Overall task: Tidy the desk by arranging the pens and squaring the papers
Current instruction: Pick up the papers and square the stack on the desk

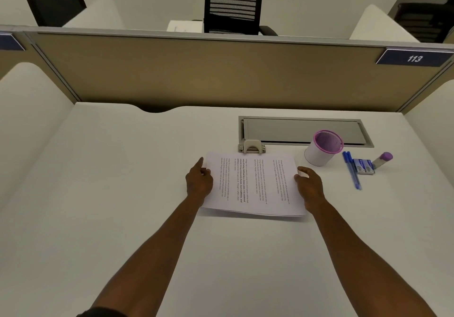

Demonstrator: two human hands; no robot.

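A small stack of printed papers (253,184) is held just above the white desk (122,194), its near edge lifted and its sheets slightly fanned. My left hand (199,181) grips the stack's left edge, index finger pointing along it. My right hand (310,186) grips the right edge, thumb on top. Blue pens (351,172) lie side by side on the desk to the right of the stack. A white pen cup with a pink mesh rim (323,147) stands upright between the papers and the pens; nothing shows above its rim.
A beige hole punch (252,146) sits just behind the papers. A small blue box (363,166) and a purple-capped glue stick (382,159) lie right of the pens. A grey cable hatch (304,131) is set into the desk before the tan partition (196,71).
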